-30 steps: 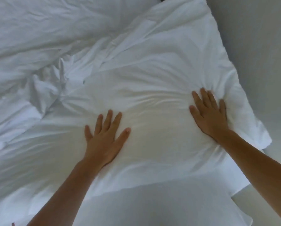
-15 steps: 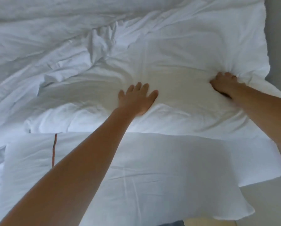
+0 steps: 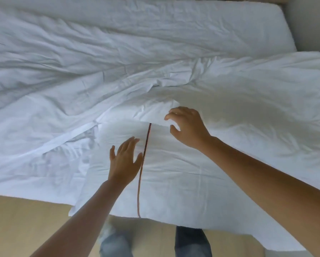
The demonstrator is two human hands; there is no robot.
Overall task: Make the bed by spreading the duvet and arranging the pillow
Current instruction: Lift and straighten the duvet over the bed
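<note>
Two white pillows lie at the near edge of the bed. The lower pillow [image 3: 174,182] is flat, with a thin red cord [image 3: 142,169] running across it. The upper pillow [image 3: 248,112] overlaps it from the right. My right hand [image 3: 188,127] curls its fingers and thumb around the upper pillow's left corner. My left hand [image 3: 125,161] hovers flat with fingers spread over the lower pillow, just left of the cord, holding nothing. The white duvet [image 3: 72,75] lies crumpled across the left and far side of the bed.
Bare mattress sheet [image 3: 239,25] shows at the far right, ending at a grey wall. Wooden floor [image 3: 25,219] runs along the bed's near edge. My legs in jeans [image 3: 192,242] stand close against the bed.
The view has pulled back. Both hands have left the upper pillow's top: the right hand moved left to its corner, and the left hand drew back over the lower pillow.
</note>
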